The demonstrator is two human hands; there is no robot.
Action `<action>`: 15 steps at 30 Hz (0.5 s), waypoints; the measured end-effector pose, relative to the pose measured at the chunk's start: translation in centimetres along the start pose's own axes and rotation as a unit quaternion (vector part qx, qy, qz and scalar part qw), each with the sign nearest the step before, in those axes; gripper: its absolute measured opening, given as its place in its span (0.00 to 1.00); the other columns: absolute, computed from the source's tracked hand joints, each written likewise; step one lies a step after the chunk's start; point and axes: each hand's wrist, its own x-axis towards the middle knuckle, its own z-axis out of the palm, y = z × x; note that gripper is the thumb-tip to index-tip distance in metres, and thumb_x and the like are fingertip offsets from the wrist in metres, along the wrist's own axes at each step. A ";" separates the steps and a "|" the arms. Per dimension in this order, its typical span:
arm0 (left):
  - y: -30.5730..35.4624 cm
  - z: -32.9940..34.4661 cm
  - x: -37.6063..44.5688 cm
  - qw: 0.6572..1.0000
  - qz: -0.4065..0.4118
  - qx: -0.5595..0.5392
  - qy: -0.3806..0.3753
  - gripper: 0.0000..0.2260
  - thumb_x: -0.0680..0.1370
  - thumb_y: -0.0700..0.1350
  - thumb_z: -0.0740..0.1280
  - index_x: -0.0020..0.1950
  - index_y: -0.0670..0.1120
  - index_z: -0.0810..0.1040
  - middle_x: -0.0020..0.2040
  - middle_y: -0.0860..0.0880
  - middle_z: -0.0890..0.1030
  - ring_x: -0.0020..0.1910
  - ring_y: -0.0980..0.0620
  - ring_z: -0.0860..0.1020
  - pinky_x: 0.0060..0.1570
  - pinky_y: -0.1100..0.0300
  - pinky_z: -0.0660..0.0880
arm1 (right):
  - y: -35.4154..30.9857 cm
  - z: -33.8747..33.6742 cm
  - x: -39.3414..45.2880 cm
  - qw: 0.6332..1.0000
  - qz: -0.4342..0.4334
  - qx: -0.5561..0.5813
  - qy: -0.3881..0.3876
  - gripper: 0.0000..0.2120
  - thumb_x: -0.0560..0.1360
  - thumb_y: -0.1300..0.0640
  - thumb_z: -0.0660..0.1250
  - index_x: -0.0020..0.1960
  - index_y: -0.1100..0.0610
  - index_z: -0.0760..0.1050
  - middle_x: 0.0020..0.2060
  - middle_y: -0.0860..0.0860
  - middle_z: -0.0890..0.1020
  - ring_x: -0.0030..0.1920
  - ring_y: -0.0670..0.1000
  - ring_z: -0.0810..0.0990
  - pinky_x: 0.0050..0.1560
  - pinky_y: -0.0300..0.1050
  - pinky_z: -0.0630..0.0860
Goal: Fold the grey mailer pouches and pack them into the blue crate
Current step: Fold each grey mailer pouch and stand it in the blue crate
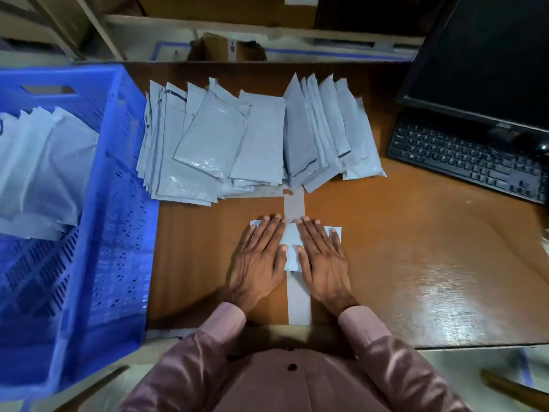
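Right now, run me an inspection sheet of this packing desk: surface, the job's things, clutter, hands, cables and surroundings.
Surface: brown wooden desk, glossy, with a grey tape strip running toward the person.
Job's things: one grey pouch lies flat under both hands; a fanned pile of pouches lies behind it; the blue crate to the left already holds pouches.
Clutter: black keyboard and monitor at the right.
Hands: left hand and right hand press flat on the pouch, fingers straight.
Cables: nothing seen.
Surroundings: a shelf behind the desk holds cardboard boxes.
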 end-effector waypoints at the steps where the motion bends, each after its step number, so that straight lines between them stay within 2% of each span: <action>1: 0.0 0.0 0.0 1.000 0.000 0.001 -0.001 0.25 0.87 0.51 0.52 0.84 0.47 0.59 0.84 0.50 0.58 0.84 0.53 0.52 0.81 0.46 0.53 | 0.0 0.0 0.0 1.000 0.000 -0.001 -0.001 0.26 0.87 0.47 0.48 0.83 0.51 0.58 0.82 0.47 0.60 0.83 0.48 0.53 0.82 0.55 0.51; 6: -0.1 -0.1 0.2 1.000 -0.001 -0.011 -0.004 0.25 0.86 0.51 0.52 0.84 0.47 0.60 0.83 0.50 0.60 0.83 0.53 0.53 0.82 0.47 0.53 | -0.1 0.1 0.2 1.000 0.000 -0.002 -0.002 0.26 0.87 0.48 0.51 0.83 0.52 0.59 0.82 0.48 0.60 0.83 0.49 0.53 0.83 0.55 0.50; 15: 0.4 -0.8 0.1 1.000 -0.018 0.002 -0.015 0.25 0.86 0.52 0.52 0.83 0.49 0.61 0.83 0.52 0.62 0.83 0.54 0.56 0.81 0.50 0.53 | 0.0 -0.2 0.1 1.000 0.004 0.012 -0.025 0.26 0.87 0.46 0.48 0.84 0.50 0.57 0.83 0.47 0.58 0.83 0.48 0.51 0.82 0.56 0.52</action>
